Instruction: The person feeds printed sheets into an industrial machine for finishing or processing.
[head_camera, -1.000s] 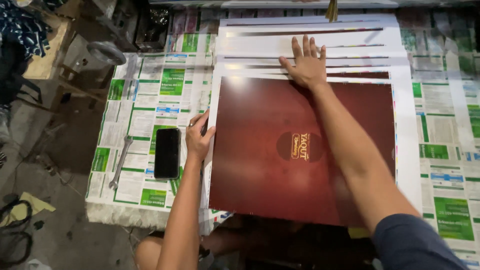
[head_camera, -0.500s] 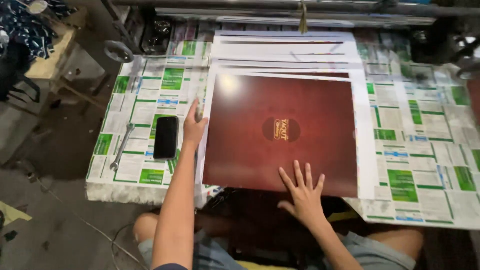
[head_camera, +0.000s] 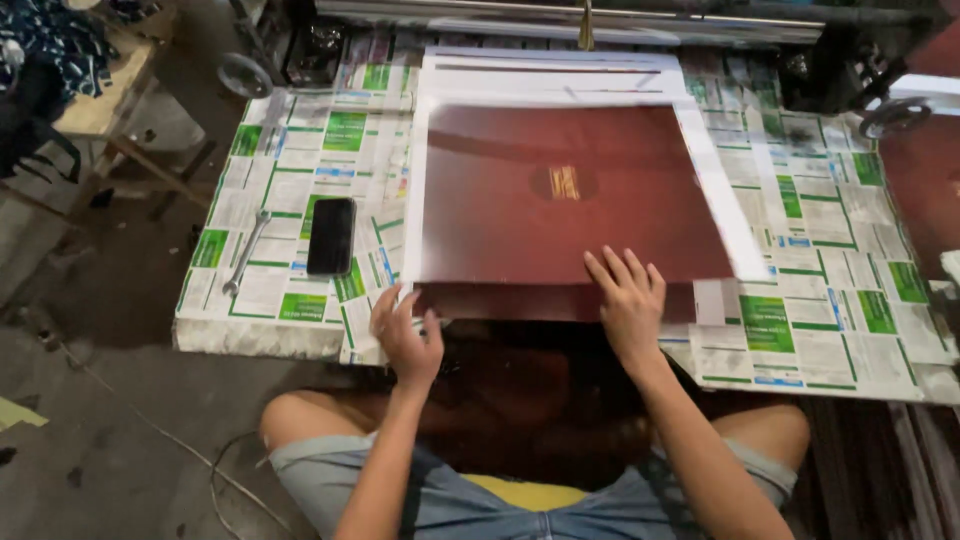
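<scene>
A glossy dark red sheet (head_camera: 520, 215) with a gold emblem (head_camera: 565, 183) in its middle lies on top of a stack of white-edged sheets (head_camera: 550, 70). My right hand (head_camera: 630, 300) presses flat on the sheet's near edge, fingers spread. At the near-left corner is my left hand (head_camera: 405, 335). Its fingers are apart and curled, and the fingertips touch the corner. A second dark red edge (head_camera: 520, 302) shows just under the top sheet along the near side. My knees and shorts are below the table edge.
The table (head_camera: 280, 300) is covered in green and white newspaper. A black phone (head_camera: 330, 235) and a wrench (head_camera: 245, 250) lie left of the stack. A machine roller (head_camera: 600, 15) runs along the back, with a handwheel (head_camera: 243, 75) at the left. A wooden bench (head_camera: 100, 110) stands at far left.
My right hand slid from the sheet's far edge down to its near edge. My left hand moved from the left edge to the near-left corner. The top sheet now sits further from me.
</scene>
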